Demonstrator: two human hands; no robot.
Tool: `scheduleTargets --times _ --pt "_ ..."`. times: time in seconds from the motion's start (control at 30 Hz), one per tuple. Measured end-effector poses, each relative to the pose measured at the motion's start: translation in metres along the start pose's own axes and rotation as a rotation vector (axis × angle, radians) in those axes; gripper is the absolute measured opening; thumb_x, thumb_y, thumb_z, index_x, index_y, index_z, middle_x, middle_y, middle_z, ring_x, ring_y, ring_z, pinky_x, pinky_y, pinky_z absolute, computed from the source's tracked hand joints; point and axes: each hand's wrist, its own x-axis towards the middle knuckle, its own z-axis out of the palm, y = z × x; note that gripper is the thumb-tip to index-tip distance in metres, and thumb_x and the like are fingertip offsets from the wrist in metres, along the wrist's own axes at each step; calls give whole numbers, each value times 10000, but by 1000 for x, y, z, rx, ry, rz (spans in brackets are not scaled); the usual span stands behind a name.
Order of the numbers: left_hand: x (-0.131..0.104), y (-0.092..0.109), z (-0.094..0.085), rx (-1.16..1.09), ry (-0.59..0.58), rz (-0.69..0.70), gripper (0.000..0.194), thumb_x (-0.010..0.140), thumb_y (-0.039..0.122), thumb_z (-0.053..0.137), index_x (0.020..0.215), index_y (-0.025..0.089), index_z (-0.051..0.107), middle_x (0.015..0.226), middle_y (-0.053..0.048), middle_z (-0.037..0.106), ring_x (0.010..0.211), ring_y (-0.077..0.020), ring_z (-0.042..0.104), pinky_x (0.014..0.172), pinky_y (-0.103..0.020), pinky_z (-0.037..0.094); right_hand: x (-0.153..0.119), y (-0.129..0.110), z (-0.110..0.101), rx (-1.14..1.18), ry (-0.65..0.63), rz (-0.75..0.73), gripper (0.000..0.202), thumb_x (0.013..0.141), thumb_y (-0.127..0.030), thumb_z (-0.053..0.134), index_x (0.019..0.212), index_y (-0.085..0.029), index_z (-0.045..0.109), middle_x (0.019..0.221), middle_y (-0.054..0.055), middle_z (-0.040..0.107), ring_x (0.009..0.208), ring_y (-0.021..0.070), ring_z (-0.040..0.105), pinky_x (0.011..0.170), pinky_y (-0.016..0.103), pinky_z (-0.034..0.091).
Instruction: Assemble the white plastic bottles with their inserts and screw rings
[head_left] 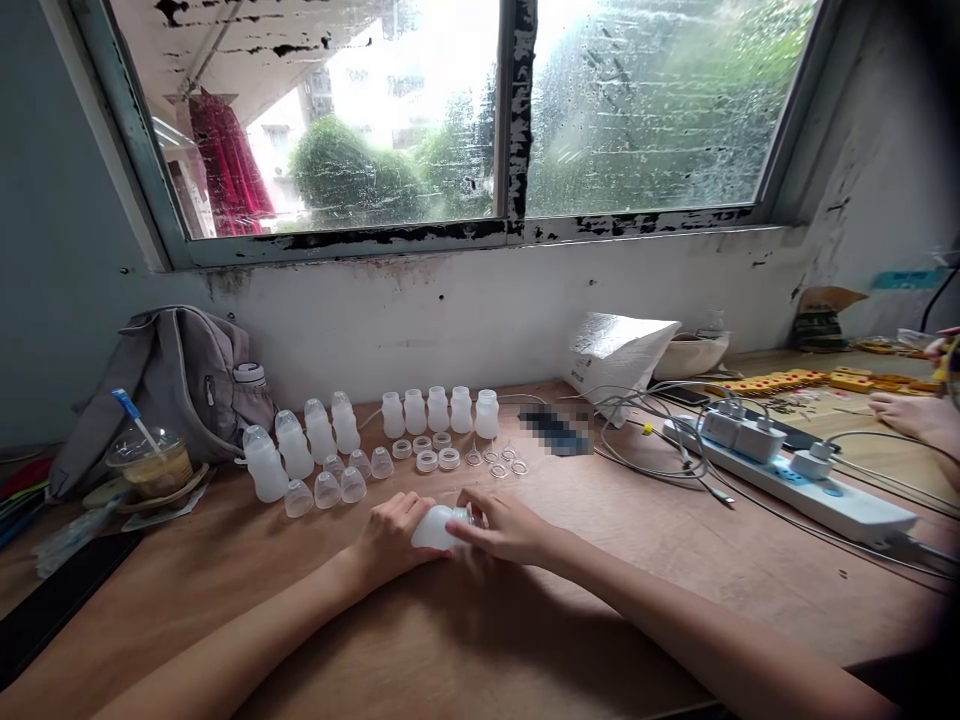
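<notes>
A frosted white baby bottle (pixel 432 529) lies on its side just above the table, its neck pointing right. My left hand (pixel 391 532) is wrapped round its base end. The fingers of my right hand (pixel 508 527) are closed about the neck end; whether a small ring is there too cannot be made out. Beyond my hands stand several open bottles (pixel 438 410) in a row and several capped bottles (pixel 264 466) to the left. Clear domed caps (pixel 328 490), white collar rings (pixel 427 461) and thin clear rings (pixel 498 470) lie between them and my hands.
At left are a grey backpack (pixel 180 370), an iced drink cup (pixel 154 462) and a black phone-like slab (pixel 64 600). Cables (pixel 660 440) and a white power strip (pixel 802 490) lie at right. Another person's hand (pixel 911 412) is at the far right.
</notes>
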Motion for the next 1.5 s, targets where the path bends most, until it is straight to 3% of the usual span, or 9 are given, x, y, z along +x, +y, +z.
scheduleTargets --times 0.13,0.27,0.4,0.57,0.63,0.77,0.87,1.27,1.5 --pt "1 2 0 19 -60 -32 544 700 661 419 908 175 545 753 -37 588 661 -175 573 526 -263 430 0 3 0 -166 36 -97 448 633 -597 569 663 -151 538 573 19 549 490 106 439 449 212 252" --pt "-3 6 4 58 -54 -34 542 717 649 410 953 177 533 755 -36 585 674 -171 570 544 -253 423 1 2 1 172 -179 147 566 764 -625 347 488 -151 486 383 -10 446 349 77 381 389 210 276" --pt "-6 13 2 115 -26 -14 520 753 609 399 979 156 519 747 -43 577 659 -172 559 551 -264 418 1 -1 -4 453 -377 391 579 763 -622 334 476 -153 518 304 -31 396 274 63 321 314 188 232" --pt "-4 18 -3 168 -9 42 534 767 620 346 942 150 525 711 -50 561 613 -171 539 519 -273 397 -1 -2 -12 501 -517 386 587 764 -646 299 649 -149 590 377 -21 477 287 66 349 308 186 216" --pt "-3 17 -2 157 -11 41 540 767 624 342 944 148 526 704 -50 562 599 -165 541 522 -270 396 -2 0 -13 370 -432 292 549 765 -639 322 767 -152 576 490 -2 548 344 78 402 339 192 255" --pt "-2 12 0 90 -25 -20 557 736 650 375 946 155 521 717 -45 581 602 -170 566 522 -265 400 -2 3 -13 -69 -74 -61 388 742 -546 478 786 -163 526 629 18 563 517 109 457 460 208 286" --pt "-1 10 0 38 -50 -41 552 716 666 387 918 172 525 726 -36 589 615 -175 580 519 -263 403 -2 4 -12 -225 -52 -188 361 762 -515 466 697 -162 504 587 12 518 506 105 412 472 219 251" --pt "-1 13 0 91 -87 -107 524 719 650 401 887 173 537 700 -32 586 596 -183 582 499 -267 408 6 3 -5 20 -115 30 504 812 -565 340 504 -167 374 450 -40 353 437 72 292 436 226 203" --pt "-1 11 -1 -164 -101 -215 490 780 571 394 1074 180 433 937 -70 574 827 -213 572 659 -321 477 3 -3 -9 78 112 -61 397 778 -528 455 628 -161 475 535 -38 412 480 74 380 437 206 273"
